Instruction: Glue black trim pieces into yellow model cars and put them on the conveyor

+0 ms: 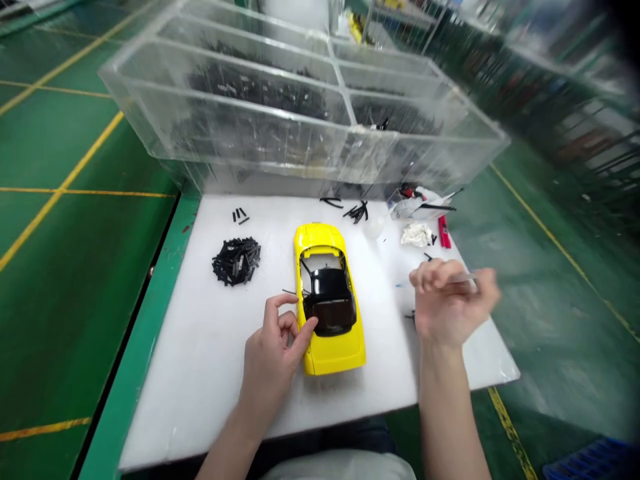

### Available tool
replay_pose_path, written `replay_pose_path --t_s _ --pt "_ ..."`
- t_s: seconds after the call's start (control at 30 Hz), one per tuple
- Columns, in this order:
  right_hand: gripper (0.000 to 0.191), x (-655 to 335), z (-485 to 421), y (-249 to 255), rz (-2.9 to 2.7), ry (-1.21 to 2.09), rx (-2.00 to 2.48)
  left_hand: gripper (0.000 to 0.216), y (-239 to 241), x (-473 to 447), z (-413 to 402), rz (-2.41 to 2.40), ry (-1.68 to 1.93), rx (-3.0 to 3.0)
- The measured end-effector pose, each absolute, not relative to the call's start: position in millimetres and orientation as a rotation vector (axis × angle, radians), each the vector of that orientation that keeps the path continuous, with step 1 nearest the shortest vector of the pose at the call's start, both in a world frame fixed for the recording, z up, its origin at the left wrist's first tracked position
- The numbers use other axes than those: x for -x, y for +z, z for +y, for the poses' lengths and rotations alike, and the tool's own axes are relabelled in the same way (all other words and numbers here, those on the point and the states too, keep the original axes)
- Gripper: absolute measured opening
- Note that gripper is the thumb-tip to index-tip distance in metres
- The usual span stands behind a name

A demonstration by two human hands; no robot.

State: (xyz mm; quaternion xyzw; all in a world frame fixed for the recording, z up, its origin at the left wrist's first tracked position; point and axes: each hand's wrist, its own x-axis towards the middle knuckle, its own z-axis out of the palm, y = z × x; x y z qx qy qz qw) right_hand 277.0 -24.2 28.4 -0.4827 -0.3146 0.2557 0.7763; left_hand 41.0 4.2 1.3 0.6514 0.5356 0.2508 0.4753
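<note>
A yellow toy car body [337, 350] with a glossy black roof [326, 283] lies upright on the white work surface, its rear towards me. My left hand [277, 340] grips its left side, the thumb over the edge by the rear window and the other fingers curled against the flank. A thin black strip [289, 291] sticks out beside my left index finger. Raised over the right side of the table, my right hand [447, 300] is closed, palm up. Between its thumb and fingers is a thin, pale translucent piece [465, 277], too blurred to name.
Left of the car are a heap of short black strips [237, 261] and several loose ones [240, 215]. Thin black strips [357, 212], crumpled white material [417, 234] and a red object [444, 232] lie at back right. A clear divided bin [300, 123] stands across the back.
</note>
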Motion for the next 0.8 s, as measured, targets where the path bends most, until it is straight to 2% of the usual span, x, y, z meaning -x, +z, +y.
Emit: replay_pose_path --t_s 0.1,0.23,0.27,0.37,0.43,0.63,0.8 --pt "0.033 -282 -24 34 -0.692 0.466 1.221 0.031 2 -40 5 1.308 0.622 -1.606" --pt "0.012 -258 -23 75 -0.974 -0.209 1.375 0.032 1 -40 5 1.296 0.631 -1.618" --pt "0.008 -249 -14 85 -1.107 -0.265 1.437 0.032 1 -40 5 1.291 0.626 -1.622" --pt "0.014 -230 42 94 -1.664 0.013 1.892 0.035 0 -40 5 1.283 0.615 -1.628" --pt "0.016 -227 90 81 -1.798 0.08 2.225 0.035 -1 -40 5 1.284 0.614 -1.631" --pt "0.023 -240 157 34 -1.705 0.079 2.564 0.031 -3 -38 5 1.277 0.593 -1.651" --pt "0.025 -248 155 36 -1.734 0.162 2.602 0.028 -3 -38 4 1.275 0.587 -1.661"
